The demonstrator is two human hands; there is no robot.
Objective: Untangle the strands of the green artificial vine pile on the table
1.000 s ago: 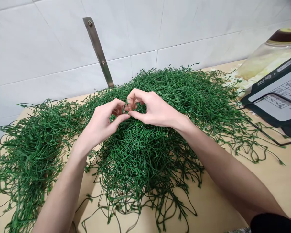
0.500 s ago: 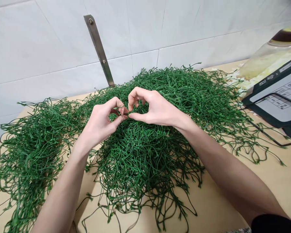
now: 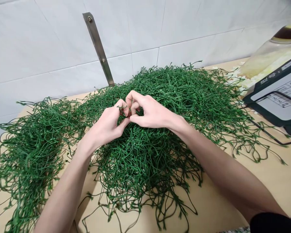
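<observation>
A big tangled heap of thin green artificial stems (image 3: 145, 158) with small forked tips covers the middle of the table. Over it my left hand (image 3: 110, 121) and my right hand (image 3: 150, 111) meet, fingertips touching. The left thumb and fingers are pinched on a green stem, a bit of which shows by the fingertips. My right thumb and fingers are also closed at the same spot, on what looks like the same stem; the fingers hide most of it.
Another pile of green stems (image 3: 36, 145) lies at the left. A metal bracket (image 3: 99, 50) rises against the tiled wall (image 3: 58, 38). On the right stand a clear jar with a dark lid (image 3: 287, 34) and a dark panel with a printed label (image 3: 281, 97), a black wire beside it. The tabletop (image 3: 215, 200) is pale wood.
My hands have drawn closer together, the left shifting slightly right and the right slightly left. More of their fingers now overlap around the stem.
</observation>
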